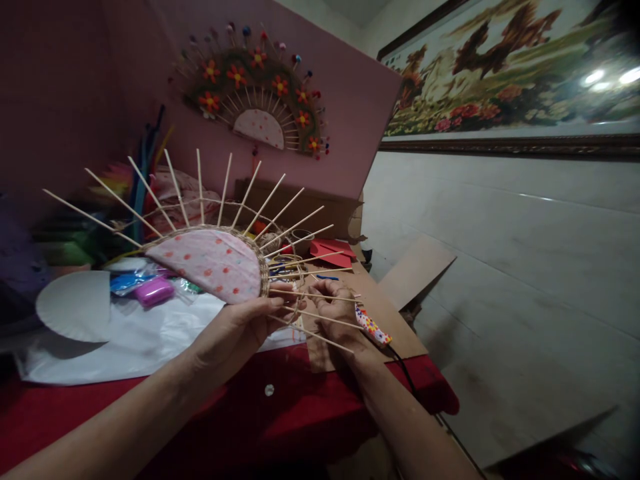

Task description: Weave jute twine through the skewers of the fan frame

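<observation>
A half-round fan piece, covered in pink cloth with red dots, is held up over the table. Thin wooden sticks radiate from its curved edge, and twine is woven around their bases. My left hand grips the piece at its lower right corner, fingers partly behind the sticks. My right hand is closed among the lowest sticks at the right, thumb and fingers pinched together. A strand of twine seems to run near its fingers, though what exactly they pinch is too small to make out.
A finished fan with orange flowers hangs on the pink board behind. On the red tablecloth are a half paper plate, purple clay pack, red paper, cardboard and a patterned glue-gun-like tool with a black cord.
</observation>
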{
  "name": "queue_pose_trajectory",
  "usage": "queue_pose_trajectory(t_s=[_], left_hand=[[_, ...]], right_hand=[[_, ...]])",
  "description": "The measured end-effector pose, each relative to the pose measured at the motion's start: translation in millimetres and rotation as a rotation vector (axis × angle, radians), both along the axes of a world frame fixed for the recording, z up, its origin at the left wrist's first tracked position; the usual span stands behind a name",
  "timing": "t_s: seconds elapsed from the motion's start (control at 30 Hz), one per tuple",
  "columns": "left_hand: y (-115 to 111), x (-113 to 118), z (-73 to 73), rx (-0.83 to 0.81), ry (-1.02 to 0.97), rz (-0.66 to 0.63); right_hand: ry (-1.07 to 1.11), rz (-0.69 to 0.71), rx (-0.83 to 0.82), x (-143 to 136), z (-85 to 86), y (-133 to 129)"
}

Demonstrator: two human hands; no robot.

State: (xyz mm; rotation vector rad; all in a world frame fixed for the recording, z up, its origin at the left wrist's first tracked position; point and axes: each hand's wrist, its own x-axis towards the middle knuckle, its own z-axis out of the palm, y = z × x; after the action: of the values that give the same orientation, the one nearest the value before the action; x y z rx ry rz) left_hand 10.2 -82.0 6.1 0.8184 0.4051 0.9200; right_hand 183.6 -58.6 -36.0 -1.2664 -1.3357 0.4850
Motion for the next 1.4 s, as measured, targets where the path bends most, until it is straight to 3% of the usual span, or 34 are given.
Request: queue_pose_trajectory(t_s=[0.23, 0.37, 0.5, 0.6, 0.7, 0.83, 1.1, 1.27, 1.33, 1.4], left_hand=[[5.2, 0.8, -2.9, -0.053, 0.044, 0.048], [5.9, 0.7, -2.2, -0.051, 0.051, 0.059], [5.2, -0.4, -0.7, -0.027, 0.045, 0.075], [3.6, -0.9, 1.0, -0.007, 0.039, 0.072], [1.8, -0.6, 2.9, 0.017, 0.035, 0.066], [0.9, -0.3, 4.1, 0.047, 0.038, 0.066], [2.3, -0.3, 2.1, 0.017, 0.041, 0.085], [3.6, -0.8, 0.1, 0.024, 0.034, 0.083], [3.7, -0.9, -0.4, 0.026, 0.038, 0.094], [3.6, -0.7, -0.9, 0.033, 0.047, 0.090]], right_hand=[[-0.145, -0.004, 0.067, 25.4, 7.3, -12.4], [-0.308, -0.195, 0.112, 66.7, 14.2, -28.8], [-0.548, -0.322, -0.110, 103.2, 13.9, -43.7], [-0.740, -0.261, -0.353, 113.5, 13.0, -54.1], [-0.776, -0.164, -0.440, 112.6, 13.5, -60.4], [-0.816, -0.072, -0.412, 111.2, 11.7, -61.6], [-0.875, -0.089, -0.336, 112.2, 6.5, -65.9], [-0.710, -0.340, -0.283, 122.4, 18.7, -68.2], [-0.506, -0.343, -0.190, 125.8, 23.7, -71.2], [-0.245, -0.260, -0.121, 122.1, 27.7, -78.3]])
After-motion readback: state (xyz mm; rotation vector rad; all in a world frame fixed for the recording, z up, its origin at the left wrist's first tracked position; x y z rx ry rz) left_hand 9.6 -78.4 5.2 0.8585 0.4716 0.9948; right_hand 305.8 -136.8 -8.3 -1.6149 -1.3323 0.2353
